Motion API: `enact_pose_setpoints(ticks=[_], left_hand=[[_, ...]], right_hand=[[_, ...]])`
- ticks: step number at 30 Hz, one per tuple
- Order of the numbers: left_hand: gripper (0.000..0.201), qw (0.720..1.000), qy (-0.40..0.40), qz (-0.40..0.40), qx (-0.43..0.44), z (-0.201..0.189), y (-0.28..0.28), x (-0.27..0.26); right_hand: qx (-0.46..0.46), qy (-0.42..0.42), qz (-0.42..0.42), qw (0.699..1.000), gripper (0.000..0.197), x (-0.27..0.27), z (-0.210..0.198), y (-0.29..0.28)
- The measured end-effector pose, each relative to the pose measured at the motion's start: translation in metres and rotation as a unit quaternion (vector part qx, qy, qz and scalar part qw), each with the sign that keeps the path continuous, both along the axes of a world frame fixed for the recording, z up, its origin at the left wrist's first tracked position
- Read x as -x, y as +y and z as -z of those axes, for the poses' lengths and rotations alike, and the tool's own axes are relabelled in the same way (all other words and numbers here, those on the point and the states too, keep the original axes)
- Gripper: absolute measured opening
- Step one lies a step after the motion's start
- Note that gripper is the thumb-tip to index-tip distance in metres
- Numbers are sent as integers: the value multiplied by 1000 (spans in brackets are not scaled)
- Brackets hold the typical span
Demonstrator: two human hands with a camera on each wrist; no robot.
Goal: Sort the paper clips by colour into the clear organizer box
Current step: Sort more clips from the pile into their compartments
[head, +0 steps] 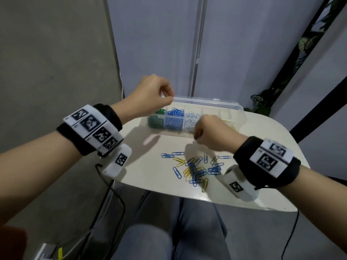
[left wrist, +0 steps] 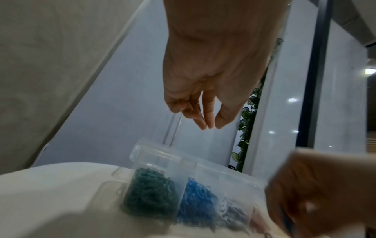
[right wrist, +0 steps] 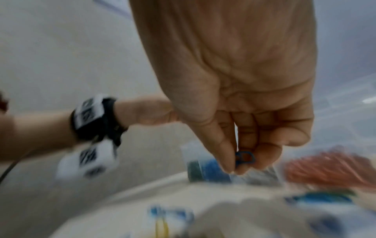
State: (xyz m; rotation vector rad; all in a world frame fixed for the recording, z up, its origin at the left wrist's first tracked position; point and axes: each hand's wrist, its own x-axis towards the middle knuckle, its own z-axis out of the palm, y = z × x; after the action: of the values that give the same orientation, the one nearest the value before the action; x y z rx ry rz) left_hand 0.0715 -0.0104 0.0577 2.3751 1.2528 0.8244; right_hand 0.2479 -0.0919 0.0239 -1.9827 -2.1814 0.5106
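Note:
The clear organizer box (head: 242, 117) stands at the back of the white table (head: 150, 177), with green (head: 155, 121), blue (head: 174, 120) and white clips (head: 190, 121) in separate compartments. My left hand (head: 168, 99) pinches the left corner of its raised lid (head: 202, 101); the fingertips (left wrist: 209, 126) come together above the green compartment (left wrist: 150, 193). Just in front of the box, my right hand (head: 196, 136) pinches a blue paper clip (right wrist: 244, 158) between thumb and fingers. Several loose blue and yellow clips (head: 195, 169) lie on the table below it.
Red-orange clips (right wrist: 329, 167) fill a compartment further right. Black cables (head: 112, 194) hang off the table's left edge. My legs in grey trousers (head: 169, 231) are under the front edge. A leafy plant (head: 262, 102) stands behind the table's right corner.

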Motion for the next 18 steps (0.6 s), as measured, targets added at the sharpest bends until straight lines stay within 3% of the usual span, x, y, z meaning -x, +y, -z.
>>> enact_pose_setpoints(ticks=[6,10,14,18], left_hand=[[7,995,73,67,6,24,-28,26],[24,978,176,109,29,39,-30,31],[44,951,262,142,81,49,-35,28],[49,939,289,156,106,55,-38,22]], right_hand=[[-63,195,47,978,21,14,-51,41],[-60,177,71,980,12,28,-47,66],[-49,189,103,975,23,21,-41,65],[-79,243,115,960,22,1,-52,44]])
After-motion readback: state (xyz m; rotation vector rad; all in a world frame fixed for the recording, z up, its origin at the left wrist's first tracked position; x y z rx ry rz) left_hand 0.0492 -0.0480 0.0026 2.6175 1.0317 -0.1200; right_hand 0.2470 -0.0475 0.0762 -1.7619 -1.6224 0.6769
